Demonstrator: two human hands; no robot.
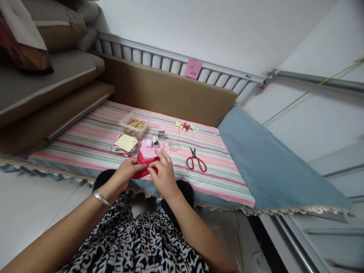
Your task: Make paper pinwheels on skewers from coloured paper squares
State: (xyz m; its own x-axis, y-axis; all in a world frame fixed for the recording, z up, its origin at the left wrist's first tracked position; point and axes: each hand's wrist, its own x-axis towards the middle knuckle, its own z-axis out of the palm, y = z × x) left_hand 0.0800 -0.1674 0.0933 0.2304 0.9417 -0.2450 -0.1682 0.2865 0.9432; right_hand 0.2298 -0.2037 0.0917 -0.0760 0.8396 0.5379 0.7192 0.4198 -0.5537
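A bed [93,140] with a striped sheet filled the view, with a blue quilt [270,167] covering its right part and brown cushions [51,72] stacked at the left. A clear box [134,127] of thin sticks stood on the sheet, and a paper stack [125,144] topped by a yellow sheet lay just in front of it. Red scissors [196,161] lay to the right, well apart from the box. The left hand [126,174] and right hand [163,172] met at the bed's near edge, fingers of both pinched shut on a red paper [142,165] held between them, just above the sheet. A pink sheet [149,148] lay just behind the red paper. Small paper bows [186,127] sat farther back. A silver bracelet [101,198] circled the left wrist.
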